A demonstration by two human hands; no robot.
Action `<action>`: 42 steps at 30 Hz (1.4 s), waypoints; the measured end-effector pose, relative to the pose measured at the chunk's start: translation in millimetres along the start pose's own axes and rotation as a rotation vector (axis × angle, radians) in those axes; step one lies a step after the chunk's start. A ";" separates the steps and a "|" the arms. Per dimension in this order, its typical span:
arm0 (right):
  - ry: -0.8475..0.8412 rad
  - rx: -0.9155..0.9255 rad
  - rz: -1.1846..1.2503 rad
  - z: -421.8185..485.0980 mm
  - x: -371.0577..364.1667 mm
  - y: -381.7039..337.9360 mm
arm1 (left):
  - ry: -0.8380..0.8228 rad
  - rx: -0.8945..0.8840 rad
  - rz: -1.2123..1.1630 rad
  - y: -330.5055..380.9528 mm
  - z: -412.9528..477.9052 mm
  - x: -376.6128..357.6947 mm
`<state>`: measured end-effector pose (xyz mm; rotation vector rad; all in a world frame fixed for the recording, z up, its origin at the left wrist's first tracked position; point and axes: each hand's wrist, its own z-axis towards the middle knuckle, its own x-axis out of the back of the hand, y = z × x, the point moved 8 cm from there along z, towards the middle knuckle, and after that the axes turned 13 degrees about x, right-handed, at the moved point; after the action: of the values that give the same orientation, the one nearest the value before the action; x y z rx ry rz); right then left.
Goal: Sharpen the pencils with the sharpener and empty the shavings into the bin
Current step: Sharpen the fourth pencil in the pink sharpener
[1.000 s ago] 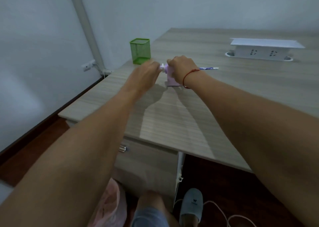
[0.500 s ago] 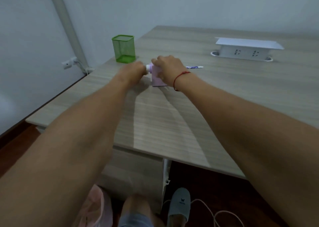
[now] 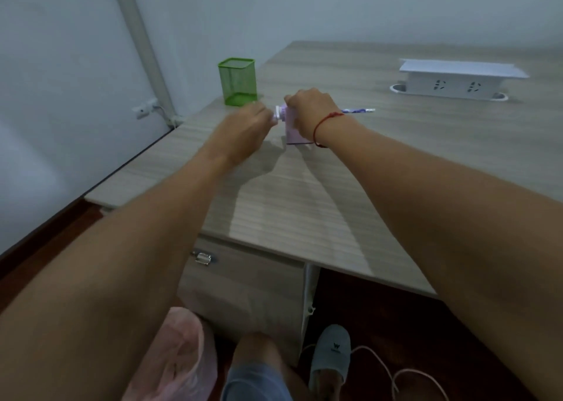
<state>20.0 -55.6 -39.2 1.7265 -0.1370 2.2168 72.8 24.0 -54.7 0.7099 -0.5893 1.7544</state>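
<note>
A small pink crank sharpener (image 3: 291, 129) stands on the wooden desk (image 3: 380, 163). My right hand (image 3: 310, 111) grips its top and holds it down. My left hand (image 3: 248, 129) pinches the white crank (image 3: 277, 114) on the sharpener's left side. A pencil (image 3: 358, 111) with a blue and white pattern sticks out of the sharpener's right side, lying level above the desk. Below the desk's front edge, on the floor, stands a bin lined with a pink bag (image 3: 179, 358).
A green mesh pen holder (image 3: 237, 81) stands behind my left hand near the desk's left edge. A white socket box (image 3: 457, 79) sits at the back right. Under the desk are a drawer unit (image 3: 243, 281), my slippered foot (image 3: 330, 352) and a pink cable (image 3: 396, 376).
My left hand has shifted slightly around the crank while my right hand stays on the sharpener. The view swung left, then back to the right.
</note>
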 end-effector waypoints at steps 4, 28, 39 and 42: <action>-0.006 0.029 -0.009 0.0 -3.1 2.7 | -0.148 0.051 -0.069 -2.0 -12.8 -17.7; 0.031 0.008 0.030 4.5 -5.7 6.7 | -0.107 0.219 -0.088 -29.4 58.4 -25.9; 0.000 0.016 -0.014 9.1 -1.9 4.5 | 0.028 0.104 -0.105 -5.2 -2.2 -9.7; 0.002 0.021 -0.028 10.9 -3.2 6.1 | -0.054 0.080 -0.064 -3.7 -3.8 -16.8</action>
<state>28.9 -64.9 -38.6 1.7264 -0.0883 2.2079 79.4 16.5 -69.2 0.8255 -0.5299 1.7109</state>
